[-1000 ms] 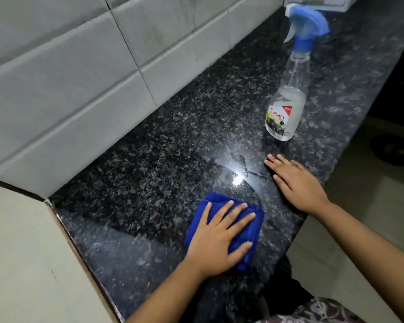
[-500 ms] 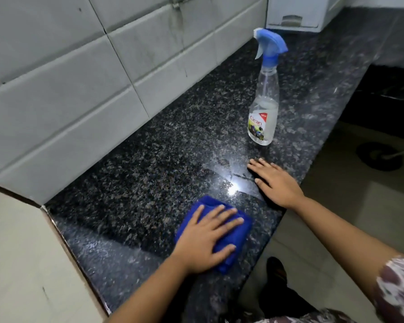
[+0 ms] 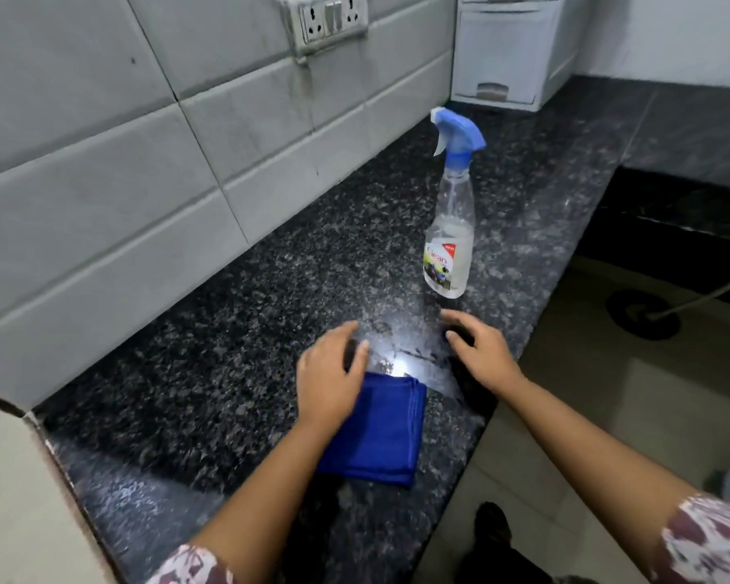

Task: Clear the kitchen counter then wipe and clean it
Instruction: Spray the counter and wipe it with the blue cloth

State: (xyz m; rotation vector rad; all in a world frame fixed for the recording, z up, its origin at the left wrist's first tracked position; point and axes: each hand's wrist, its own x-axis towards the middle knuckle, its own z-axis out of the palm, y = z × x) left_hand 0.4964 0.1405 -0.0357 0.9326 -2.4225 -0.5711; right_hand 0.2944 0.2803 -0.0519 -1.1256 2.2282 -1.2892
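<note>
At the near middle of the counter (image 3: 249,330), the left hand (image 3: 331,383) lies over the far left corner of the blue cloth (image 3: 380,436). Its fingers (image 3: 350,330) are loosely curled, reach past the cloth's far edge and grip nothing. Whether the palm presses the cloth or hangs just above it cannot be told, as the hand is blurred.

The right hand (image 3: 483,351) is to the right of the left hand and apart from it, near the counter's front edge. Its fingers are also loosely bent and hold nothing; contact with the stone cannot be told. Between the two hands, a bright reflection sits on a streaked patch of stone.

The blue cloth lies flat, folded into a rectangle, close to the front edge. The spray bottle (image 3: 449,246) stands upright on the counter beyond the right hand, apart from both hands. It has a clear body, a blue trigger head and a label turned toward the camera.

The counter is dark speckled stone and runs along a pale tiled wall (image 3: 102,204), which carries a socket plate (image 3: 334,16). A white drawer unit (image 3: 506,56) stands at the far end of the counter. A patterned sleeve (image 3: 709,541) covers the right upper arm. The tiled floor (image 3: 565,415) lies to the right of the counter.
</note>
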